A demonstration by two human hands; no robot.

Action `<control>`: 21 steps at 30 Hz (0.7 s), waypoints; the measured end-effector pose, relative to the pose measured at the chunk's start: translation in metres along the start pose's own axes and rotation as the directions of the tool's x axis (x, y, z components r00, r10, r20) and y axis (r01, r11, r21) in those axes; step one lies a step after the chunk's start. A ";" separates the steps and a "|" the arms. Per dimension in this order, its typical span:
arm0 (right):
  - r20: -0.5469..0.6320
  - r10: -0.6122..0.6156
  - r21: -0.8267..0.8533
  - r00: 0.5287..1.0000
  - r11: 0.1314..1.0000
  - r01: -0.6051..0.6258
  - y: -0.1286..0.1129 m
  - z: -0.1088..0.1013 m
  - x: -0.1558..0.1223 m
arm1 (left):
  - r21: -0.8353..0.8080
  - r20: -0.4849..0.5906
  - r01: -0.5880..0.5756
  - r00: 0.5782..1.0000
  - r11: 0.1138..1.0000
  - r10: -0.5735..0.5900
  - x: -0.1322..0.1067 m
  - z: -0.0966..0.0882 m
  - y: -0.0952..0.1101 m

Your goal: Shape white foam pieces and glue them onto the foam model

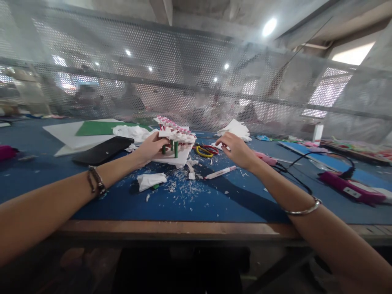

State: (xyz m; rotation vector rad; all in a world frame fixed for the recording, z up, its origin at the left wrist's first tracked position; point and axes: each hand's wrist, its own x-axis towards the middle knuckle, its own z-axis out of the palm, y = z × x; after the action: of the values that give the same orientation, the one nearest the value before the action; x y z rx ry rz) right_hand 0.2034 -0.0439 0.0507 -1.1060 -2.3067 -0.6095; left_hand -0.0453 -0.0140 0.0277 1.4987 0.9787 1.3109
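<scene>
A small craft model [176, 136] with green posts and a white, pink-flecked top stands on a white sheet [180, 158]. My left hand [154, 146] is closed on its left end; some fingertips are hidden behind a post. My right hand [235, 150] hovers empty to the right, fingers bent and apart. Just left of it lie scissors with yellow handles [203, 152] and a red-handled pair [214, 149]. Behind it rests a fanned pile of white paper [235, 130]. A white marker [221, 172] lies nearer to me.
White scraps [183, 190] litter the blue table mat [116, 200]. A black phone-like slab [104, 150] and crumpled white paper [151, 180] lie on the left. On the right are a pink corded tool [266, 158] and a purple power strip [352, 188]. A perforated screen [183, 73] stands behind.
</scene>
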 end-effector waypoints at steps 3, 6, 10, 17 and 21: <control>-0.015 0.004 -0.037 1.000 0.999 -0.005 -0.001 0.001 0.000 | -0.040 -0.039 -0.004 0.999 0.999 0.002 0.001 -0.001 -0.001; -0.003 0.028 -0.060 1.000 0.998 -0.028 -0.002 0.001 -0.001 | -0.014 -0.055 -0.020 0.998 1.000 0.019 0.003 -0.001 -0.002; 0.011 0.052 -0.060 0.999 0.997 -0.051 -0.004 0.002 -0.001 | 0.122 0.056 -0.106 0.993 0.987 0.099 0.006 -0.001 -0.005; 0.004 0.059 0.006 0.998 0.998 -0.059 -0.009 0.003 0.001 | 0.296 0.125 -0.098 0.990 0.950 0.064 0.004 -0.003 -0.008; 0.020 0.070 0.029 0.997 0.997 -0.070 -0.010 0.002 0.001 | 0.289 0.118 -0.048 0.993 0.956 0.014 0.000 -0.003 -0.002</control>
State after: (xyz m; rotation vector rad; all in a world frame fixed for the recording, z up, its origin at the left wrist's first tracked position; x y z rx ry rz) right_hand 0.1943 -0.0475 0.0477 -1.1779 -2.2754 -0.5383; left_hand -0.0483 -0.0129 0.0258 1.7986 1.1133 1.1222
